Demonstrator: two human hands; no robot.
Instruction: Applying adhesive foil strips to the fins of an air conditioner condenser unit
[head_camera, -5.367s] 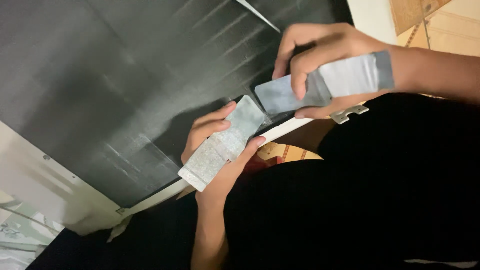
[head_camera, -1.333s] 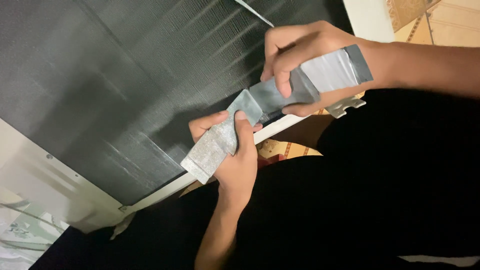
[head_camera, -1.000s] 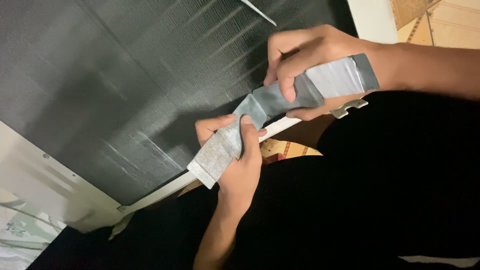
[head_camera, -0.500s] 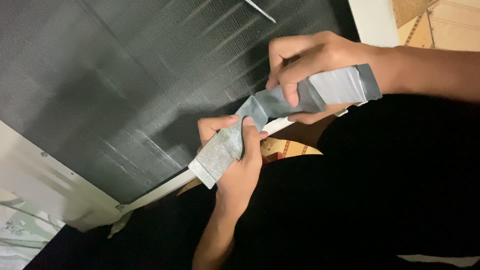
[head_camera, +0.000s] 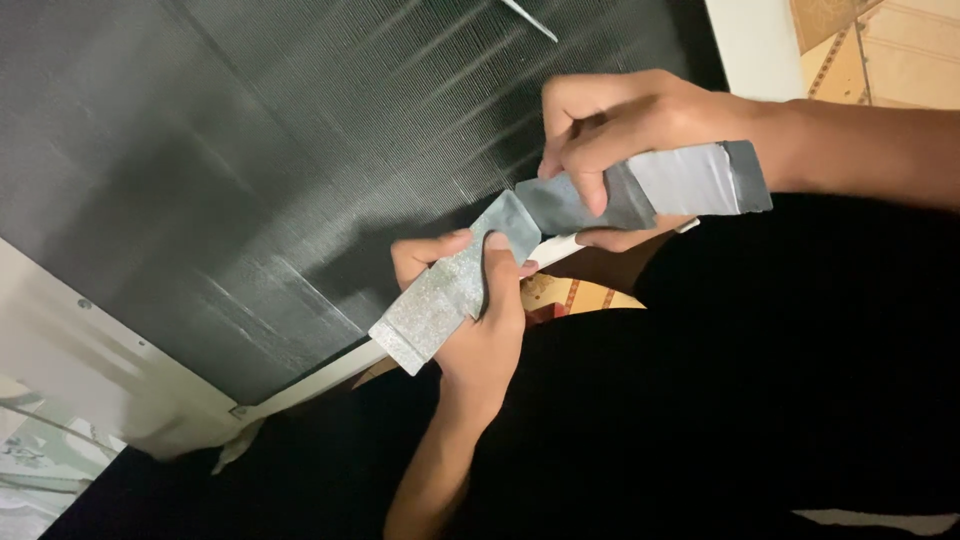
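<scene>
**A:** What fills the view?

**B:** A large dark finned panel in a pale frame, tilted across the left. Patterned floor tiles show at the top right.

**A:** And the hands?

**B:** Both hold one grey tape strip in front of the panel's lower edge. The right hand pinches its upper end between thumb and fingers. The left hand has its thumb pressed on the lower, paler stretch, fingers closed behind.
</scene>
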